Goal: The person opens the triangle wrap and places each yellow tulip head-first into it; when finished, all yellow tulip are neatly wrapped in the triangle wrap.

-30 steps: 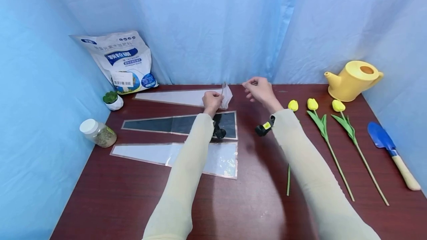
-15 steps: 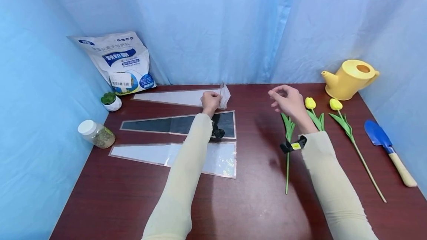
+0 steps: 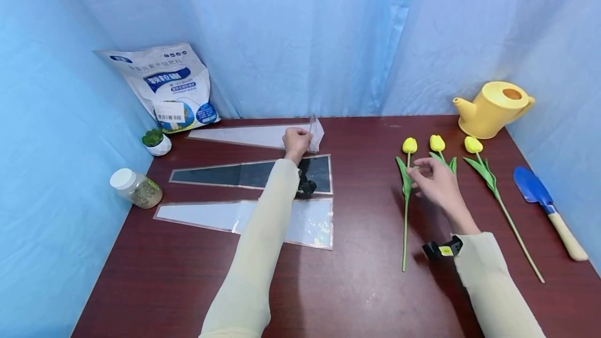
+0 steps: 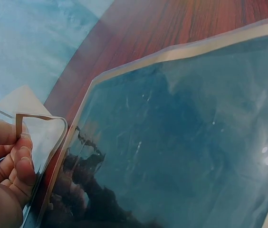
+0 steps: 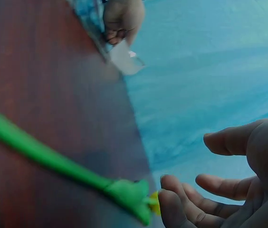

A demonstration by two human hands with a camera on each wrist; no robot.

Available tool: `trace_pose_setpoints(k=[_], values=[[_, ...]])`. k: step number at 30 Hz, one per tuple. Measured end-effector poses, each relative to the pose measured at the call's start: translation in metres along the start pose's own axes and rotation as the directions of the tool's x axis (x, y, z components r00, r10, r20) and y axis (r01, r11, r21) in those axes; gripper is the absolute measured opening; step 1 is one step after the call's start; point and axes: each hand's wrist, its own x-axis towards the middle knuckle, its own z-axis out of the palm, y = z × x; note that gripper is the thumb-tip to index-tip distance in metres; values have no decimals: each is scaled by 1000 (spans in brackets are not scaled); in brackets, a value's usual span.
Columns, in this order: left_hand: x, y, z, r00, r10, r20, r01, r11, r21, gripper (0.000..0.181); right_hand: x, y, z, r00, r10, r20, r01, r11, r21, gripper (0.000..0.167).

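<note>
1. Three tapered film sleeves with tan borders lie across the left half of the dark red-brown wooden worktop [image 3: 357,181], narrow ends toward its left edge: the far white sleeve [image 3: 244,134] along the back edge, the black sleeve [image 3: 220,174] next, the near white sleeve [image 3: 202,213] frontmost. Only the far one has its wide end lifted; the others lie flat, so the work looks to be at an early stage.

2. Three yellow-flowered tulips with green leaves and stems lie toward the right edge, blooms toward the back: the left tulip [image 3: 406,197], middle tulip [image 3: 437,143] and right tulip [image 3: 490,179]. None is in a sleeve; if they are to be packed, all of that appears left.

3. The left hand [image 3: 296,142] is grasping the far white sleeve, thumb and fingers pinching its raised wide end near the back edge. Whether its layers have parted cannot be told for sure.

4. The right hand [image 3: 439,184] is released, its curved fingers apart and holding nothing. It hovers over the middle tulip, fingertips just beside the left tulip's leaves; contact cannot be told. The right tulip lies apart, nearer the right edge.
</note>
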Motion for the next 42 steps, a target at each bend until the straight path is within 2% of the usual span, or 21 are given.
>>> trace_pose_setpoints(k=[7,14,17,20,24,28,34,37,42], values=[[0,1,-1,1000,4,-2,-4,1000,-1,16,-19,21,5,997,65,46,-65,998,9,63],[-2,1,-1,1000,-2,5,2,1000,-9,16,-33,27,15,997,62,39,-56,990,-127,61],[-1,1,-2,1000,-3,5,3,1000,-9,16,-38,25,19,998,38,55,-26,976,-216,61],[-1,1,-2,1000,-2,4,2,1000,-9,16,-43,23,22,997,7,74,17,947,-320,61],[-2,1,-2,1000,-7,6,7,1000,-7,16,-52,20,28,997,-2,75,32,915,-403,64],[-2,1,-1,1000,-9,5,9,1000,-3,16,-58,17,35,998,6,57,20,899,-438,63],[-2,1,-1,1000,-9,0,9,1000,2,17,-62,15,44,999,-52,12,51,876,-480,47],[-2,1,-1,1000,-11,0,11,1000,0,16,-62,14,46,998,-70,4,63,876,-479,39],[-3,1,0,1000,-8,-5,8,1000,-5,16,-62,11,47,999,-51,6,48,875,-482,33]])
